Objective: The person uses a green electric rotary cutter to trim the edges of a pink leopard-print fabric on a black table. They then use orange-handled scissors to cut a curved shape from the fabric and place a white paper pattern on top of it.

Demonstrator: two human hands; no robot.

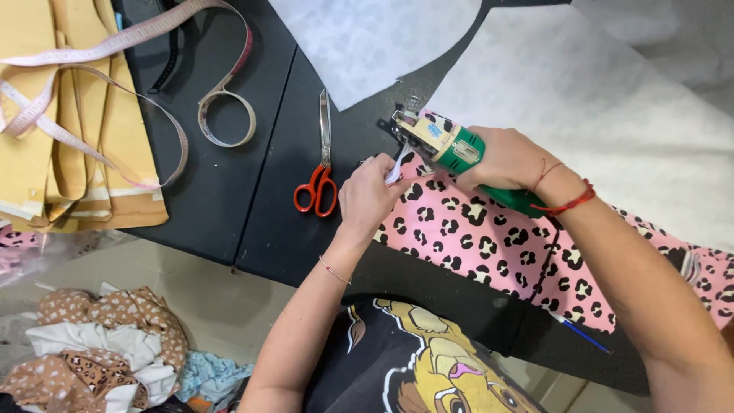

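At frame centre, the right hand (508, 157) is gripping a green electric fabric cutter (451, 149), fingers clamped around it, over the pink leopard-print fabric (489, 237). The left hand (369, 195) is pinching the fabric's edge. Red-handled scissors (319, 172) are lying nearby on the dark worktop (222, 191).

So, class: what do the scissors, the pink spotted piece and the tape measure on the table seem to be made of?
Scissors: bright metal blades that glint, with glossy orange handles, probably plastic. Pink spotted piece: thin printed fabric, matte, lying flat under both hands. Tape measure: a soft flexible strip, likely coated cloth or vinyl, since it loops and curls freely.
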